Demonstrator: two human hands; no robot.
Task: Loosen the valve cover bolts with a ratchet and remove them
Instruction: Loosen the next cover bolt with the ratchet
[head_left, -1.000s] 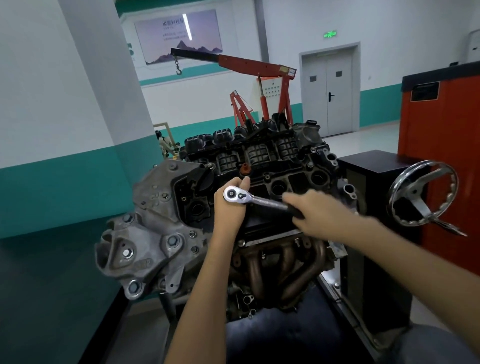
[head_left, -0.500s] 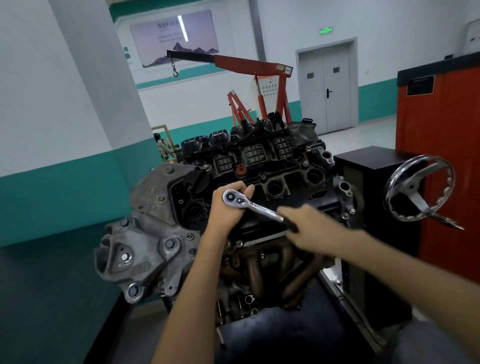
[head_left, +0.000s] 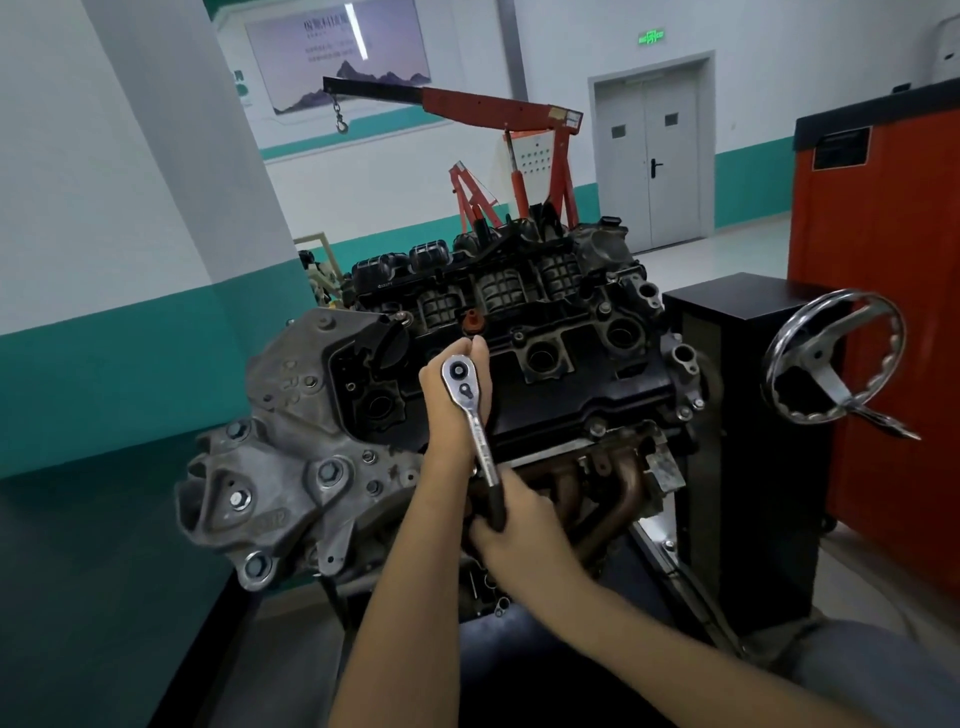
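The ratchet (head_left: 474, 415) stands over the near left part of the black valve cover (head_left: 571, 400), chrome head up and black grip pointing back toward the person. The left hand (head_left: 441, 397) cups the head from behind with its fingers curled round it. The socket and any bolt beneath are hidden, so I cannot tell whether it is seated. The right hand (head_left: 524, 530) wraps round the grip, just before the exhaust manifold (head_left: 618, 483). One cover bolt (head_left: 597, 429) sits in the cover's near edge.

Head-worn view, forward and down, near engine (head_left: 519, 374)
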